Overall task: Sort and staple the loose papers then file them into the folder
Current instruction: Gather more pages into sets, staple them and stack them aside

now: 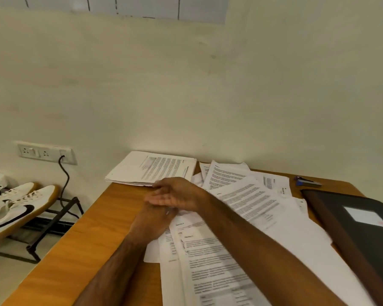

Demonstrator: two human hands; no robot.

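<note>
Loose papers (219,261) nearest – right hand (175,193) relaxed over left hand (152,224), grip unclear

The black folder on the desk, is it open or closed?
Closed. The black folder lies flat on the wooden desk with its cover down and the white label facing up; no papers show inside.

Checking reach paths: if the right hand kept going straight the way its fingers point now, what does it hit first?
The right hand lies across the left hand, fingers aimed left. Ahead is bare table, then its left edge; the paper stack sits further back, probably off that line. Depth is unclear.
</note>
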